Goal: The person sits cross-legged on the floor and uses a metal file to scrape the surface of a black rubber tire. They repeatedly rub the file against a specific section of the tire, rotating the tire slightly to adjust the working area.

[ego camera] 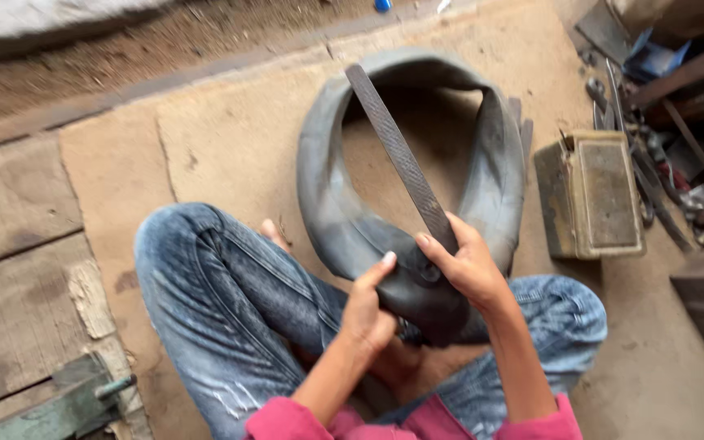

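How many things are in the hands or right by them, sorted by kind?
Black rubber inner tube, held by the left hand: 1
Long grey metal file, gripped by the right hand: 1
Worn rectangular tan metal box on the floor: 1
Total: 3

Soft, even daylight fills the scene, bright enough to read all surfaces, with no glare. Shadows are faint and diffuse; the darkest one sits inside the tube [344, 220] and under the hands [417, 285]. The whole frame is slightly smeared by motion, the file [401, 155] and the clutter [670, 138] at right softest. Edges bend slightly.
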